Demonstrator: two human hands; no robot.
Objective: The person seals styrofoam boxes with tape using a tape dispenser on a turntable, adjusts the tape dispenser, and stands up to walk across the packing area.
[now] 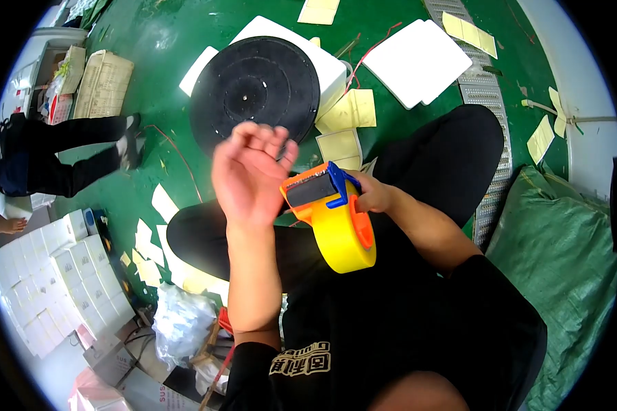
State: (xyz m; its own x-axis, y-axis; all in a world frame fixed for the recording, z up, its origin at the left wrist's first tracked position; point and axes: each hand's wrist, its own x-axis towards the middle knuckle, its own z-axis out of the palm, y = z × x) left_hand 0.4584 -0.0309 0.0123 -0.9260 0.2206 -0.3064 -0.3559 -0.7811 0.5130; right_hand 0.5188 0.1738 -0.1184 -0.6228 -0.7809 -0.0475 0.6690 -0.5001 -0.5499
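My left hand (252, 171) is raised palm up with its fingers loosely curled and apart, and it holds nothing. Just to its right, my right hand (376, 192) grips a tape dispenser (310, 189) with an orange and blue frame, a black roller and a wide yellow tape roll (341, 240). The dispenser's front end is close to my left palm; whether they touch is unclear. Beyond my left hand is a round black turntable (257, 82), with white panels (334, 65) under or behind it.
White flat pieces (418, 63) and yellowish sheets (353, 109) lie on the green floor. A green sack (548, 253) is at the right. Stacked white boxes (82, 274) and a clear plastic bag (180, 322) stand at the left. Another person (68, 151) is at the far left.
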